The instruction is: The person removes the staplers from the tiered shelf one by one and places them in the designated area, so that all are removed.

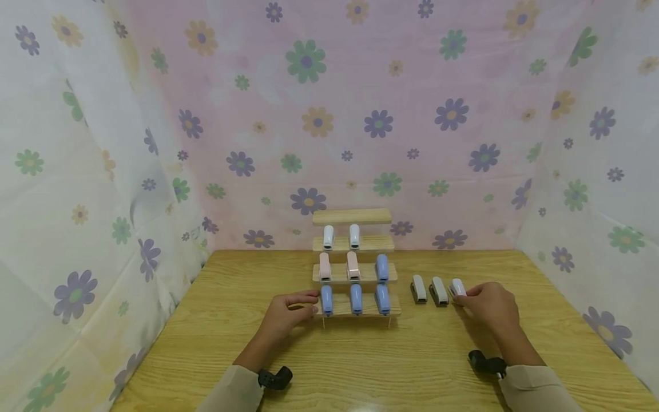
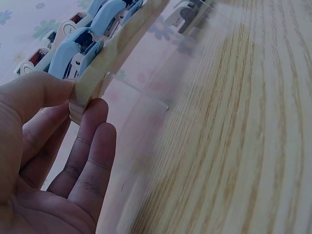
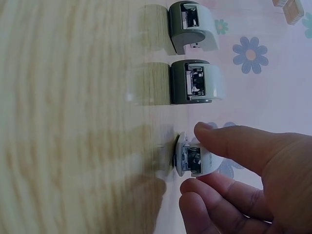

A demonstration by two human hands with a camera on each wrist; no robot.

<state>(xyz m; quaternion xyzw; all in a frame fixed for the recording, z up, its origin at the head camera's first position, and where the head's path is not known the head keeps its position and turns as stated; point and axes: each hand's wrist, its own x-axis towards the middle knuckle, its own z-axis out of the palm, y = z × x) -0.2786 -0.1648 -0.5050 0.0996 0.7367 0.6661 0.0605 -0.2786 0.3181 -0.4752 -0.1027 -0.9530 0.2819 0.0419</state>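
Note:
At the right of the table my right hand (image 1: 489,306) pinches a small white stapler (image 3: 207,158) between thumb and fingers, close over the tabletop. Two grey-and-white staplers (image 1: 439,290) stand in a row to its left. My left hand (image 1: 290,312) grips the left end of the lowest step of a tiered wooden stand (image 1: 352,217), thumb on the upper side and fingers below. Three blue staplers (image 1: 356,298) line that lowest step. Above them sit two pink staplers (image 1: 324,266) and another blue stapler (image 1: 381,267), then two white staplers (image 1: 328,237) one tier higher.
The wooden table (image 1: 340,366) has the stand near its back middle, on thin clear supports. Flower-printed cloth (image 1: 329,143) hangs behind the table and along both sides. Each wrist carries a black strapped-on camera (image 1: 486,363).

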